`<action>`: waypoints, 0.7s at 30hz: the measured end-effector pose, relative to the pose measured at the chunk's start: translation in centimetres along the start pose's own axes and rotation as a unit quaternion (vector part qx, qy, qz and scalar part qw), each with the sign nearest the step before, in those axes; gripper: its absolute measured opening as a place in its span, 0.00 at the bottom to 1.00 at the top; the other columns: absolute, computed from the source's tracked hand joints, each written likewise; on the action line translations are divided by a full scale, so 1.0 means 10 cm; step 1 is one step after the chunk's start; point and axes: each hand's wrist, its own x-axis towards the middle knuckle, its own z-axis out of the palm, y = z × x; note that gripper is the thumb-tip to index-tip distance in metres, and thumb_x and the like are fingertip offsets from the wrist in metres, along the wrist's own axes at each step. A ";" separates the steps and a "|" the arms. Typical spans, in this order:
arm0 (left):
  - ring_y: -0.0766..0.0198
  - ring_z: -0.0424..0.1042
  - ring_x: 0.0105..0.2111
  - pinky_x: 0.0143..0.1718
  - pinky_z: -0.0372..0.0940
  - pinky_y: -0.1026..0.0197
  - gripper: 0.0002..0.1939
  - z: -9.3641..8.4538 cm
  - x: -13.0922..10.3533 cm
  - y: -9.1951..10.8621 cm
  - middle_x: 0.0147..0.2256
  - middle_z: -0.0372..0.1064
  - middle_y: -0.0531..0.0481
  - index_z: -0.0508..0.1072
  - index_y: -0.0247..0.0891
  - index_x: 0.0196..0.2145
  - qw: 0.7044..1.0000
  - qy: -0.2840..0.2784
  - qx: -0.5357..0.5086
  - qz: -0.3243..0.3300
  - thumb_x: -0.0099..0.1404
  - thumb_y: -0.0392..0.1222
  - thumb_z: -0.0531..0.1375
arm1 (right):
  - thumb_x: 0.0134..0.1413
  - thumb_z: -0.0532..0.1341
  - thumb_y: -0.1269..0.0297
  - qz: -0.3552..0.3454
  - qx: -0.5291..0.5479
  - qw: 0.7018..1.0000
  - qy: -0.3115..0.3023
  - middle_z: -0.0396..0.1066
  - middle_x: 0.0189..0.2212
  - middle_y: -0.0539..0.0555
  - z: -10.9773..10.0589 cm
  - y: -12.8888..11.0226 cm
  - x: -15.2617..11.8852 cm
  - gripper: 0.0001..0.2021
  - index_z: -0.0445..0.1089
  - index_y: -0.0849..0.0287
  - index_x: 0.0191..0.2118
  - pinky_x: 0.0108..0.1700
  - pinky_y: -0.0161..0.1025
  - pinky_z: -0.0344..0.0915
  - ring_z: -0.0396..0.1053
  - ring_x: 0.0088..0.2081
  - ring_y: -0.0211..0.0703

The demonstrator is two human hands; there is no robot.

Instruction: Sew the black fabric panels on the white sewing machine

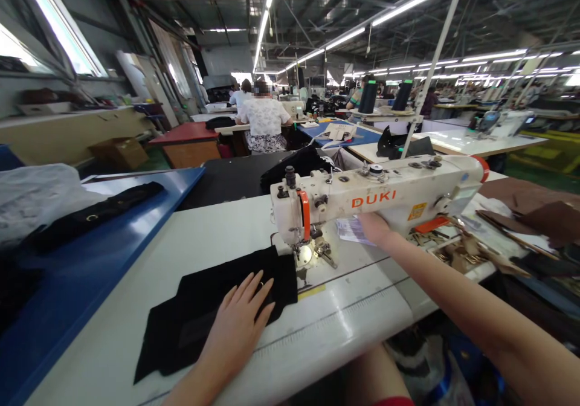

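At the far left, a clear plastic bag (40,197) is cut off by the picture edge; its contents cannot be identified. Beside it, a dark strap-like piece (102,212) lies on a blue table (149,219). Behind these, a cardboard box (118,152) sits in shadow; its interior cannot be made out.

The black fabric piece (167,327) lies flat on the white worktable (199,231), left of the sewing machine (335,200). The left hand (242,309) rests palm down on this piece, fingers extended, gripping nothing, and covers part of the surface. Whether the upper right fabric edge reaches beneath the presser foot cannot be determined.

Under the machine arm lies a printed packet (353,231), partly concealed. The right hand (375,228) reaches in beside it. Its fingers are hidden, so whether they grasp the packet cannot be told.

Right of the machine base, an open tray (483,271) holds brass-coloured parts and tan scraps, jumbled and difficult to separate visually. At the far right, brown material (550,225) runs out of view.
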 end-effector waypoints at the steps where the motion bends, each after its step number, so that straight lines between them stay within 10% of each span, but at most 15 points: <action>1: 0.48 0.62 0.59 0.54 0.62 0.41 0.23 0.00 -0.01 0.01 0.59 0.64 0.43 0.67 0.44 0.59 1.000 0.002 0.003 0.003 0.69 0.49 0.50 | 0.61 0.53 0.78 0.008 -0.008 1.000 -0.007 0.75 0.43 0.70 -0.02 -0.02 0.01 0.13 0.74 0.71 0.45 0.49 0.38 0.65 0.74 0.46 0.50; 14: 0.49 0.62 0.59 0.55 0.62 0.42 0.22 -0.08 0.00 0.13 0.59 0.64 0.42 0.68 0.41 0.57 1.000 -0.012 0.016 -0.024 0.70 0.47 0.51 | 0.65 0.52 0.65 0.019 -0.032 0.999 -0.017 0.75 0.44 0.66 -0.07 -0.08 -0.11 0.15 0.74 0.63 0.47 0.47 0.38 0.66 0.74 0.47 0.49; 21: 0.51 0.57 0.63 0.60 0.56 0.43 0.21 -0.19 -0.02 0.33 0.62 0.59 0.43 0.67 0.40 0.58 0.994 -0.054 -0.037 -0.090 0.70 0.48 0.52 | 0.62 0.52 0.75 -0.018 -0.037 0.999 -0.024 0.77 0.37 0.70 -0.10 -0.10 -0.14 0.15 0.78 0.63 0.41 0.37 0.45 0.68 0.77 0.39 0.57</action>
